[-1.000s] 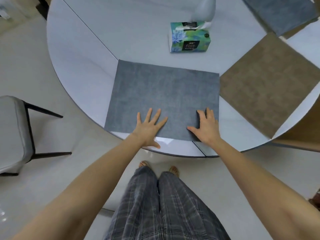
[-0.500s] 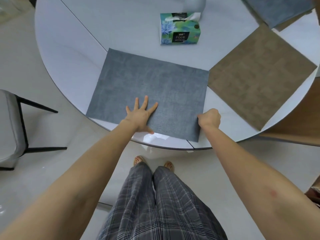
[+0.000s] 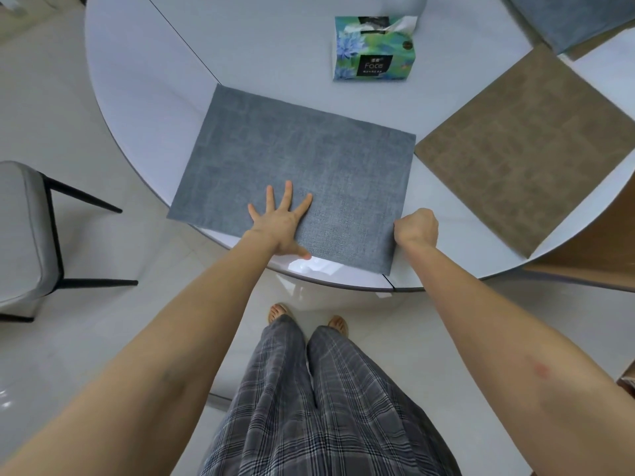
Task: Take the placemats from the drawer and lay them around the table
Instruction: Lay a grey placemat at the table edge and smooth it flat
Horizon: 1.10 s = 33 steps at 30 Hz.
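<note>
A grey-blue placemat point(image 3: 302, 159) lies flat on the round white table point(image 3: 261, 53), close to its near edge and turned a little clockwise. My left hand point(image 3: 281, 221) rests palm down on the mat's near part, fingers spread. My right hand point(image 3: 416, 228) is closed in a fist at the mat's right edge near its front corner; whether it pinches the edge I cannot tell. A brown placemat point(image 3: 522, 146) lies to the right, its far corner over the table rim. Another grey-blue placemat point(image 3: 563, 18) shows at the top right.
A green tissue box point(image 3: 374, 49) stands on the table behind the near mat. A grey chair point(image 3: 24, 235) with black legs stands on the left. A wooden panel point(image 3: 594, 255) sits under the table's right side. My legs and feet are on the pale tiled floor.
My right hand went from flat on the mat to a fist at its right edge. The mat has turned slightly clockwise, and my left hand stays flat on it.
</note>
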### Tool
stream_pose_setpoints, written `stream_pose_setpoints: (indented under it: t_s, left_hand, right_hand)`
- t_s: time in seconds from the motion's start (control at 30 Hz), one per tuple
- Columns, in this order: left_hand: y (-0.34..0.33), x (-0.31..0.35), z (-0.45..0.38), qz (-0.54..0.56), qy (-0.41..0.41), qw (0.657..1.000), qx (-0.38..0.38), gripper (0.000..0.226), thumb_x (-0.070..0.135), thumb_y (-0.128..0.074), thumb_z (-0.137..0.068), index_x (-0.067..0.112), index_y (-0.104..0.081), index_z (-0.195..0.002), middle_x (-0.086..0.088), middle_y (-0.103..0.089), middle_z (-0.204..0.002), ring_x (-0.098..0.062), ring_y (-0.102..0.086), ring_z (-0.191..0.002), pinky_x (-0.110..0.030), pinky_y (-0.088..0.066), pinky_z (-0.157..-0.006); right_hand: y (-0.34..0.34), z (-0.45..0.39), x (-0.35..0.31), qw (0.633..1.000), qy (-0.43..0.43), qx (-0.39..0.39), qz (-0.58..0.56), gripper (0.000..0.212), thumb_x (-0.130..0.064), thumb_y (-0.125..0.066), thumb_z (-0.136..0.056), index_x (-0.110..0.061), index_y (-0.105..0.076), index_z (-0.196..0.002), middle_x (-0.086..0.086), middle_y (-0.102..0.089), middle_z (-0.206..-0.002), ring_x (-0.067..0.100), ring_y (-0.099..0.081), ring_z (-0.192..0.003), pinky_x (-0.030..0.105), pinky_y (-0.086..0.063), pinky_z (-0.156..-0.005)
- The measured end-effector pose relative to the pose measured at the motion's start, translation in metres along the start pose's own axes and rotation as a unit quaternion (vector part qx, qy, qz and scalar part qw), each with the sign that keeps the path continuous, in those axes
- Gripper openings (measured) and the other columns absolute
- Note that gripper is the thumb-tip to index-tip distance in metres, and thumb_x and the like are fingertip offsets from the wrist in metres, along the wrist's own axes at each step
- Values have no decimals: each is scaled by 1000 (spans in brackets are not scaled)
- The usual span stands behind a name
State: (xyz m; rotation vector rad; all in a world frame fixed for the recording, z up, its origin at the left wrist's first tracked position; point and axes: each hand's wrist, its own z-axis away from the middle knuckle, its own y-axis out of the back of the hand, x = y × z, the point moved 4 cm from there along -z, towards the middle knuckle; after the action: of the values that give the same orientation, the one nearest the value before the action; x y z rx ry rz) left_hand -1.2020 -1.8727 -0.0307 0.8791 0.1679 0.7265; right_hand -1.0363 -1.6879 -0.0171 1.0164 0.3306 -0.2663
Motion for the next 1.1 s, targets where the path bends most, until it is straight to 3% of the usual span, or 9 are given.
stream_pose_setpoints:
  t_s: [0.1, 0.23, 0.6, 0.83, 0.97, 1.1]
  left_hand:
    - [0, 0, -1, 3, -1, 1000, 2, 125, 62, -75, -67, 38, 16, -151, -5, 31, -156, -43, 23, -143, -73, -3, -109]
    - [-3, -1, -2, 16, -5, 1000, 2, 126, 61, -75, -67, 39, 16, -150, -5, 32, -156, -42, 25, -142, -73, -1, -109]
    - [-4, -2, -1, 19, -24, 999, 11, 127, 61, -77, -65, 38, 14, -151, -5, 32, -156, -41, 27, -142, -73, 4, -107]
    - [-6, -2, 1, 15, -30, 999, 20, 129, 63, -77, -63, 38, 14, -151, -5, 31, -156, -41, 27, -142, -72, 6, -106]
    - [-6, -2, 1, 21, -31, 999, 21, 129, 62, -78, -62, 38, 13, -151, -5, 31, -156, -41, 28, -141, -72, 7, -106]
    - [-8, -3, -1, 29, -30, 999, 24, 130, 62, -78, -61, 38, 13, -151, -4, 32, -156, -40, 29, -141, -72, 9, -106]
  right_hand:
    - [-1, -2, 1, 1000, 3, 8, -4, 10, -3, -52, -87, 2, -60, -88, 20, -64, -106, 38, -61, -96, 35, -45, -70]
    - [-3, -11, 4, 1000, 5, 1, -11, 29, -4, -55, -83, -11, -39, -60, 14, -56, -86, 28, -52, -76, 30, -41, -65]
    - [-10, -10, 15, 999, 43, 12, 24, 34, 2, -50, -80, -10, -35, -51, 11, -45, -63, 27, -45, -68, 29, -35, -60]
    - [-13, -7, 19, 998, 54, 23, 32, 35, 3, -49, -79, -10, -35, -50, 13, -45, -75, 26, -41, -68, 29, -34, -60]
    - [-15, -6, 19, 998, 56, 20, 31, 24, 1, -50, -79, -6, -43, -58, 12, -44, -78, 25, -40, -69, 28, -34, -61]
    - [-16, -6, 21, 997, 60, 29, 30, 39, 1, -49, -82, -13, -30, -51, 10, -40, -75, 24, -36, -68, 29, -31, -56]
